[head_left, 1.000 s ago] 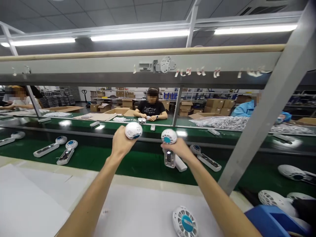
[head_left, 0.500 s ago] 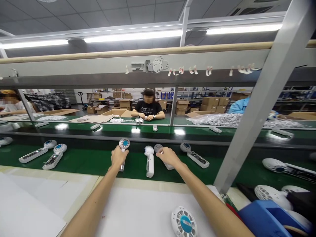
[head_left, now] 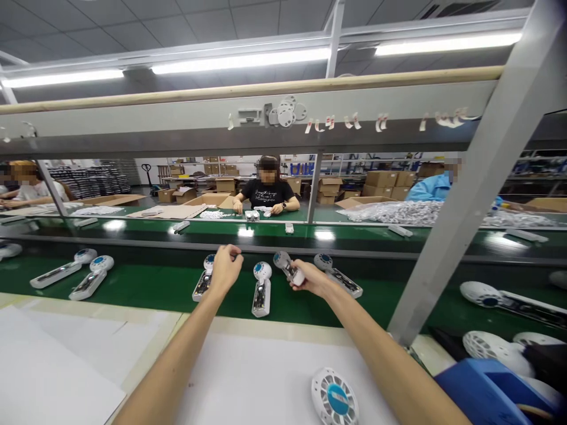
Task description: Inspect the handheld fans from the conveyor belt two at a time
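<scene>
My right hand (head_left: 308,276) grips a small white handheld fan (head_left: 290,270) by its handle, whose inner parts show. My left hand (head_left: 227,268) is raised over the belt with loosely bent fingers and nothing visible in them. Just left of it lies another handheld fan (head_left: 202,284), its head partly hidden behind the hand. Between my hands a third fan (head_left: 261,292) rests with its opened handle towards me. To the right of my right hand, one more fan (head_left: 343,280) lies slanted, partly covered by the hand.
Two fans (head_left: 91,283) lie further left on the green belt (head_left: 150,283). A white round fan head (head_left: 334,398) with a blue centre sits on the white worktop (head_left: 248,372). A slanted metal post (head_left: 465,171) and a blue holder (head_left: 491,383) stand right. Co-workers sit opposite.
My left hand has let go of its fan, which now lies left of it, and moved slightly right and up. My right hand has turned its fan, showing the handle's inside. The other fans shifted left.
</scene>
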Tool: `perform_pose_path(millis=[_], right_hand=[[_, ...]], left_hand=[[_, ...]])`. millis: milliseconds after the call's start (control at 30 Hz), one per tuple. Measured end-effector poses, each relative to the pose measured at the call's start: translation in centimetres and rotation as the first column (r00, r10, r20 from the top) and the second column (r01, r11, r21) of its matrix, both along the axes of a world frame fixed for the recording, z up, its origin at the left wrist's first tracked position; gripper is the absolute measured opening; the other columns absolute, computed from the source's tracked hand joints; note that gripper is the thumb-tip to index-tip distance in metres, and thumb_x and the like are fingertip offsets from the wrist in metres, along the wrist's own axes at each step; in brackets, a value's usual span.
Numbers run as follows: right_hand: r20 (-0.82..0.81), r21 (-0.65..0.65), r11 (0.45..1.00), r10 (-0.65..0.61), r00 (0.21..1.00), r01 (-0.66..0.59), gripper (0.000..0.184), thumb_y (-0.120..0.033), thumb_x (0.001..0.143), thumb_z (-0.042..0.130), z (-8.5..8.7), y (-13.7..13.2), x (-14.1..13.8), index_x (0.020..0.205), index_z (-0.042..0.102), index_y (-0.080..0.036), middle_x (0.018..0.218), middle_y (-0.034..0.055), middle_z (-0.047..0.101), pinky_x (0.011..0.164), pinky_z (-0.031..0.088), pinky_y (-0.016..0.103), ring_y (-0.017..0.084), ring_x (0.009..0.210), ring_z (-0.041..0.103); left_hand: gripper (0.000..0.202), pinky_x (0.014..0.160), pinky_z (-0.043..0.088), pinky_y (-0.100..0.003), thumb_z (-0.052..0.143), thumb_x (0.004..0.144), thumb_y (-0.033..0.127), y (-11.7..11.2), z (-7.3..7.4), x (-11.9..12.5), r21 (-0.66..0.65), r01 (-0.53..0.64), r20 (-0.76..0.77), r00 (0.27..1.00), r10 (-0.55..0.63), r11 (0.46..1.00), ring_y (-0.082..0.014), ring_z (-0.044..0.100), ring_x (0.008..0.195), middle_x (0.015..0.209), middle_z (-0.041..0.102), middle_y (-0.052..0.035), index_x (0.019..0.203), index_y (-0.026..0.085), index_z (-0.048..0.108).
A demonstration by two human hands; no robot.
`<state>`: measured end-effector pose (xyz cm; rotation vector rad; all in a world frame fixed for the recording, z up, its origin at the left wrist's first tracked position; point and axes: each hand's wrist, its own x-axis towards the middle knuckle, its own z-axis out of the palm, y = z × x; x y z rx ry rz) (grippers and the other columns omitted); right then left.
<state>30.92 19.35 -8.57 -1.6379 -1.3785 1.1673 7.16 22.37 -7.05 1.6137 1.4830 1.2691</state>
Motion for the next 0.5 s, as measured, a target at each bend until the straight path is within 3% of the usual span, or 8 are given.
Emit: perform_pose_path(millis=[67,133,200,300,367,500], right_hand=[[-0.156,0.053,0.997,0.069,0.985,-0.062,0.040,-0.031,0.101,0.025,2.0,-1.0,-0.9,0.123,0.051,-0.011,0.093,0.0126,0.067,0.071,0.058,0.031,0.018,0.076,0.068],[-0.293,0.136,0.981,0.171,0.941,-0.136,0.044,-0.038,0.102,0.030,4.1,-2.2,-2.0,0.141,0.041,-0.020,0.099,0.0094,0.070,0.076,0.059,0.034,0.019,0.083,0.071],[-0.297,0.227,0.965,0.196,0.934,-0.131,0.053,-0.043,0.100,0.038,5.6,-3.2,-2.5,0.150,0.032,-0.029,0.099,0.0068,0.070,0.074,0.060,0.037,0.020,0.080,0.071],[0.002,0.343,0.939,-0.011,1.000,0.009,0.048,-0.045,0.099,0.041,6.7,-3.5,-1.2,0.143,0.047,-0.026,0.101,0.0076,0.069,0.070,0.058,0.030,0.017,0.075,0.068],[0.180,0.366,0.928,-0.150,0.972,0.075,0.041,-0.041,0.098,0.042,6.4,-3.0,0.9,0.130,0.059,-0.022,0.105,0.0096,0.069,0.077,0.056,0.029,0.020,0.086,0.068],[0.421,0.226,0.950,-0.293,0.858,0.214,0.028,-0.027,0.084,0.061,3.7,-1.5,5.0,0.106,0.069,-0.012,0.118,0.0211,0.065,0.099,0.043,0.050,0.039,0.119,0.057]], left_hand=[[0.022,0.095,0.049,-0.040,0.068,0.082,0.037,-1.4,0.7,1.9,-0.055,0.151,0.180,0.974,-0.139,0.987,-0.0270,0.063,0.102,0.104,0.068,-0.0119,0.090,0.017,0.067],[0.035,0.083,0.055,-0.041,0.068,0.082,0.049,-3.1,1.1,3.9,-0.102,0.301,0.369,0.897,-0.245,0.948,-0.0277,0.068,0.092,0.095,0.070,-0.0134,0.092,0.015,0.068],[0.037,0.077,0.058,-0.039,0.068,0.084,0.049,-4.6,1.6,5.4,-0.110,0.376,0.544,0.798,-0.261,0.920,-0.0260,0.070,0.086,0.093,0.071,-0.0130,0.097,0.014,0.066],[0.023,0.071,0.059,-0.035,0.066,0.089,0.035,-5.8,2.5,6.1,-0.121,0.316,0.729,0.672,-0.131,0.941,-0.0196,0.070,0.076,0.086,0.068,-0.0067,0.101,0.018,0.056],[0.017,0.065,0.059,-0.032,0.065,0.089,0.026,-5.9,3.3,5.7,-0.156,0.262,0.795,0.606,-0.037,0.952,-0.0158,0.067,0.066,0.079,0.064,-0.0022,0.099,0.019,0.052],[0.008,0.057,0.058,-0.028,0.060,0.091,0.017,-5.6,5.2,4.0,-0.207,0.284,0.860,0.509,0.036,0.936,-0.0133,0.063,0.058,0.072,0.061,-0.0025,0.090,0.015,0.052]])
